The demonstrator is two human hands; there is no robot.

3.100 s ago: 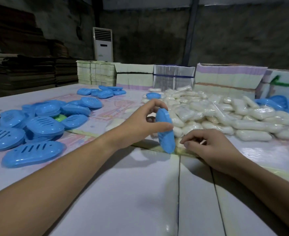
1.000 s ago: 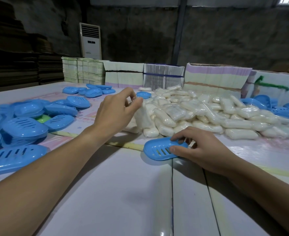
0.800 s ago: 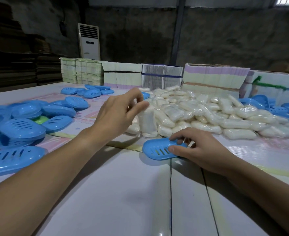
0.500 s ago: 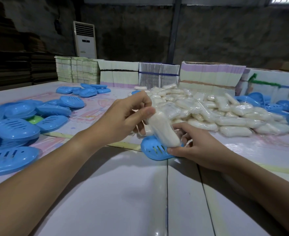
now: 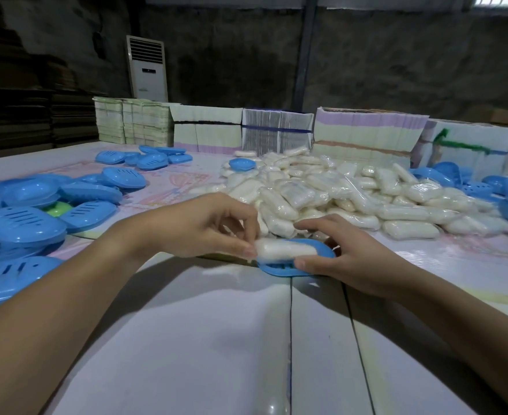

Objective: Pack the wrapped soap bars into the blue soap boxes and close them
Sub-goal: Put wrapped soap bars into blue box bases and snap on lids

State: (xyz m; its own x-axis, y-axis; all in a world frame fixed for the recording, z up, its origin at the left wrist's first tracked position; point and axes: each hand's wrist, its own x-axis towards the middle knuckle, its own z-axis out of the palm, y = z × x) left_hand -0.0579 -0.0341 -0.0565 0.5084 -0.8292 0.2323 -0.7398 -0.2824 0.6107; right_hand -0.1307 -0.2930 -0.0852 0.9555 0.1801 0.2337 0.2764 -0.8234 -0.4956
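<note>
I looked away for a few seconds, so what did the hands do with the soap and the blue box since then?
The left hand let go of the blue box half, picked a wrapped soap bar off the pile, and brought it down into that half. The right hand took hold of the half, now flat on the table. The blue boxes at left stayed put.
</note>
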